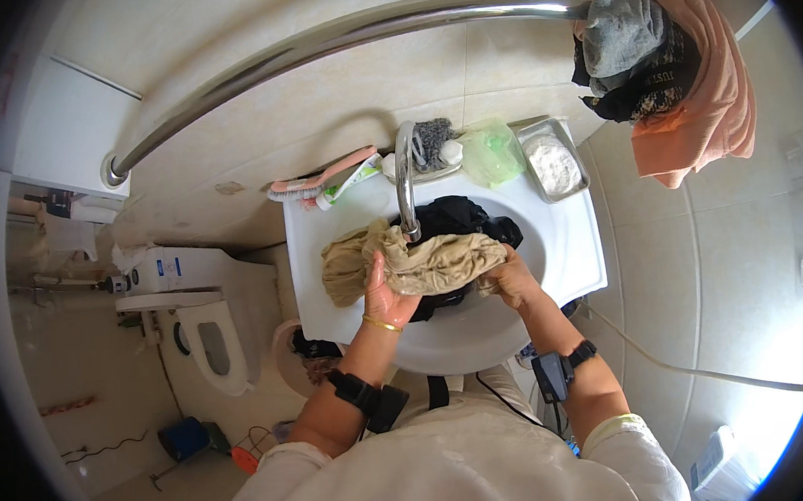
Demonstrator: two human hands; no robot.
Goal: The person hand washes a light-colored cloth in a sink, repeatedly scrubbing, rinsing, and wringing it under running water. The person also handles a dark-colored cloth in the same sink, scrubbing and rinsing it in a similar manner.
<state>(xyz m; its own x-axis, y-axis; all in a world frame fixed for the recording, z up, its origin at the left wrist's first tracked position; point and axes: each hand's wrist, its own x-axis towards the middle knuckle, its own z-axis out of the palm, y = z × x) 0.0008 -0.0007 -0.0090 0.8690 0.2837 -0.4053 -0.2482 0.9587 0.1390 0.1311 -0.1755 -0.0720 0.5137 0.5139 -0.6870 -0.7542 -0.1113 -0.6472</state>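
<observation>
A wet, bunched khaki garment (444, 261) stretches between my two hands over the white sink (388, 330), just below the faucet (405, 180). My left hand (389, 295) holds it near the middle, thumb up and palm turned inward; the cloth covers its fingers. The loose left end of the garment lies on the sink's left ledge. At the right end, my right hand (514, 282) grips the cloth with curled fingers. Beneath and behind it, black cloth (460, 217) lies in the basin. Whether water runs from the faucet I cannot tell.
Along the back ledge lie a pink-handled brush (326, 174), a tube (348, 182), a green plastic bag (493, 154) and a metal tray of white powder (554, 163). A chrome rail (340, 42) crosses above, with a peach towel (704, 118) hanging at right. A toilet (212, 343) stands left.
</observation>
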